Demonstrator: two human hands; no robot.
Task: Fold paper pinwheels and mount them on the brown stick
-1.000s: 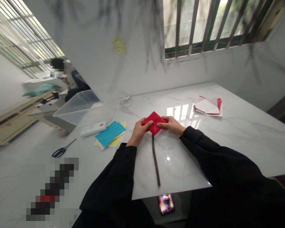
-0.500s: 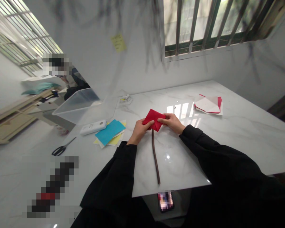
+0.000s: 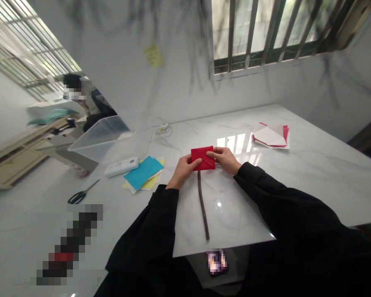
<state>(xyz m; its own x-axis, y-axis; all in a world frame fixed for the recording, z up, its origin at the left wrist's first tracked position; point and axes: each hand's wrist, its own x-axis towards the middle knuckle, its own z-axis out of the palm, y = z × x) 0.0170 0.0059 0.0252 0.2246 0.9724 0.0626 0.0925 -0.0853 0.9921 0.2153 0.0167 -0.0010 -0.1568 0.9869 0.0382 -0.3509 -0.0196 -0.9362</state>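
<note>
Head view shows both your hands meeting at the red folded paper (image 3: 203,153), which is over the middle of the counter (image 3: 244,208), its face marked by slanting crease lines. Your left hand (image 3: 184,167) pinches the left side, thumb across the lower front; your right hand (image 3: 224,159) pinches the right side, thumb on the front face. Each grip is nearly closed, with little more than the paper between thumb and fingers, most of which are hidden behind. If your thumbs press unevenly, the layers could slide over one another and leave a crooked crease; if either pinch slackens, a folded flap might spring up. Pulling the sides apart too hard would risk a tear along a crease. Below the paper's lower edge lies the brown stick (image 3: 202,202); whether its top end touches the paper, you cannot tell from here. Lowering the paper carelessly could knock the stick, whose near end is close to the counter's front edge, and roll it aside.
</note>
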